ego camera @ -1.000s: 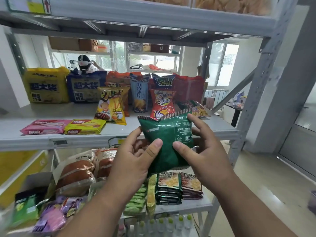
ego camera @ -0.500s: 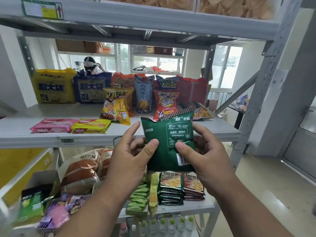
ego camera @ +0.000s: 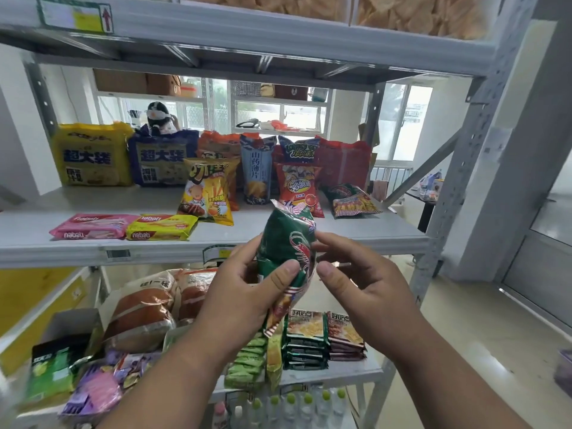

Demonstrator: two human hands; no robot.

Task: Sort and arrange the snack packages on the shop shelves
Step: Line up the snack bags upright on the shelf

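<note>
A green shrimp-snack bag (ego camera: 286,255) is being gripped upright by the left hand (ego camera: 244,292), the right hand (ego camera: 359,283) loose just beside it, seemingly for placing on the middle shelf (ego camera: 356,233) beyond.

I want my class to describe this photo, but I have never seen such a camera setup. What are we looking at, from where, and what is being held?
There is no machine: a camera worn on a person's head looks down at their two bare hands before shop shelves. The left hand holds a green prawn snack bag, thumb on its front. The right hand is beside it; whether its fingers touch the bag is unclear. On the middle shelf lie a pink Nabati wafer pack and a yellow Nabati wafer pack, with crisp bags standing behind.
</note>
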